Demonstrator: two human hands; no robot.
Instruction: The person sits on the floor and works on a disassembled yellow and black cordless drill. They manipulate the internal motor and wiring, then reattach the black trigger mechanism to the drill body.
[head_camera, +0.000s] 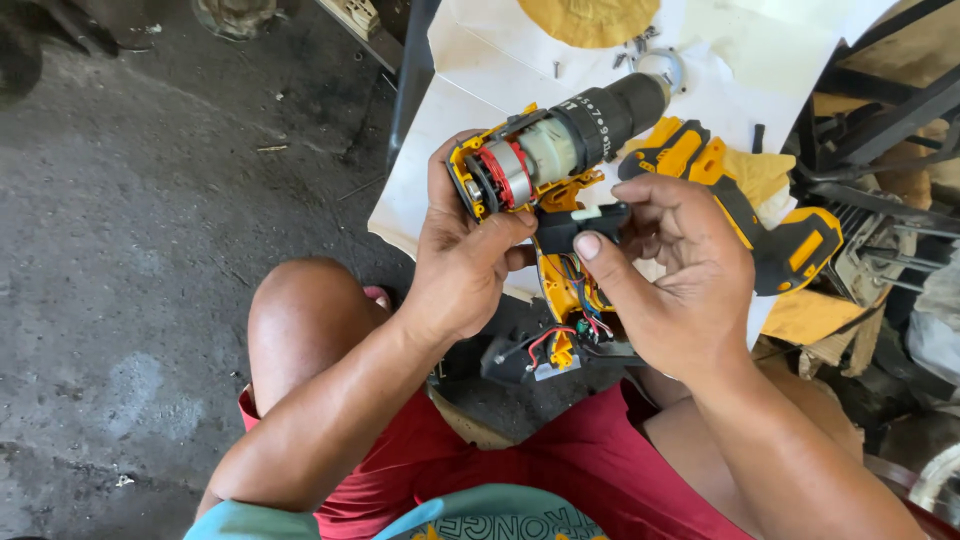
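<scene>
The left hand (465, 265) is gripping the opened cordless drill (560, 150) at its motor end, fingers closed round the yellow shell; the drill's long axis is running up and to the right, chuck pointing away from the person. The right hand (670, 290) is pinching the black trigger switch (580, 225) between thumb and fingertips, just below the motor (wires are trailing down from it toward the handle); this hand is the nearer one. The detached yellow half-shell (760, 200) is lying beyond on the white sheet (470, 70).
</scene>
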